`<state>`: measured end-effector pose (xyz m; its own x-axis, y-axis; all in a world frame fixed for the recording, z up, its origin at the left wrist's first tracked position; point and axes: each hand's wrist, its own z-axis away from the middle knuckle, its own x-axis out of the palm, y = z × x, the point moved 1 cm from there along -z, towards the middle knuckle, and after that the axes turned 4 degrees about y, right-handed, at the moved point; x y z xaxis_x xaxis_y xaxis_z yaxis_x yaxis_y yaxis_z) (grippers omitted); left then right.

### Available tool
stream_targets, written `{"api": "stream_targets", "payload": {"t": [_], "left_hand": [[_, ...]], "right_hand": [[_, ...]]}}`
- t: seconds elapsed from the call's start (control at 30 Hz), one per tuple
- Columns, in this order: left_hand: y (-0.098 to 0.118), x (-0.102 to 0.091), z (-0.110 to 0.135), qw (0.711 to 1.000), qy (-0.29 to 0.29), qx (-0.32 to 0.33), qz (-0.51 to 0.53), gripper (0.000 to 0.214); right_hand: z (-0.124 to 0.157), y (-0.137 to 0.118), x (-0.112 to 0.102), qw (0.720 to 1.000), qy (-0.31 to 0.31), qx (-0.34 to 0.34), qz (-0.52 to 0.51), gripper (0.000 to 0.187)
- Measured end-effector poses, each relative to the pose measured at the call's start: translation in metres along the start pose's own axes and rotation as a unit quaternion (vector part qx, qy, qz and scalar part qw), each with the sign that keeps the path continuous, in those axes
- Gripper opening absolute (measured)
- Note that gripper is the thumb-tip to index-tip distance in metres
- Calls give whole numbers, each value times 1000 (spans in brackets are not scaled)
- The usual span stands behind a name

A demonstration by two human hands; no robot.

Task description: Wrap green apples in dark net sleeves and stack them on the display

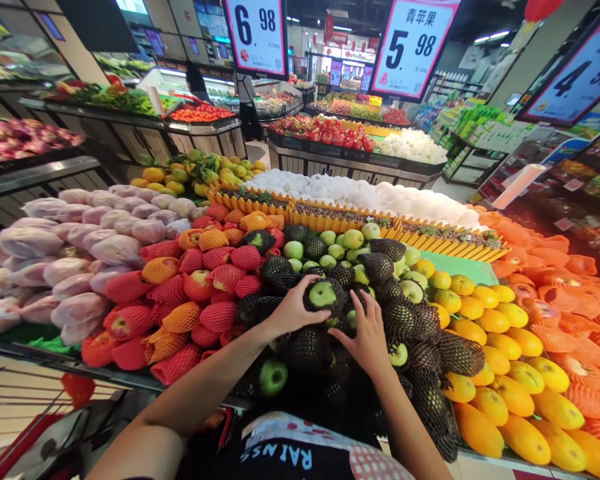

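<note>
My left hand is closed around a green apple in a black foam net, its top showing bare through the net's opening. Beside it on the right, my right hand has its thumb and fingers spread over the pile, close to another netted apple; whether the fingertips touch it I cannot tell. Under and around both hands lie more green apples, many in black nets and some bare at the back. One netted apple sits at the near edge, left of my right forearm.
Left of the apples lie fruits in red and orange nets, then bagged pinkish fruit. Yellow oblong fruit lies on the right. A low yellow fence runs behind. Price signs hang overhead; a shopping cart stands lower left.
</note>
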<state>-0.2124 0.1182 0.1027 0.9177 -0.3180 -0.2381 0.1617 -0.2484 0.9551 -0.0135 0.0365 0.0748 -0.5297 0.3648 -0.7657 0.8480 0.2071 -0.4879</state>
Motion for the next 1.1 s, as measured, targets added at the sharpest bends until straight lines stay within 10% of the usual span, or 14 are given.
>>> {"api": "stream_targets", "payload": {"t": [0.2, 0.4, 0.9, 1.1], "left_hand": [[-30, -37, -85, 979, 110, -138, -101, 53], [-60, -56, -153, 935, 161, -145, -280, 71], [-102, -25, -283, 821, 63, -76, -562, 91], [-113, -7, -310, 799, 15, -140, -584, 49]], "right_hand": [[3, 49, 37, 999, 33, 16, 32, 53], [11, 49, 35, 999, 24, 21, 8, 47], [14, 50, 36, 998, 16, 55, -7, 42], [15, 54, 41, 998, 30, 47, -4, 42]]}}
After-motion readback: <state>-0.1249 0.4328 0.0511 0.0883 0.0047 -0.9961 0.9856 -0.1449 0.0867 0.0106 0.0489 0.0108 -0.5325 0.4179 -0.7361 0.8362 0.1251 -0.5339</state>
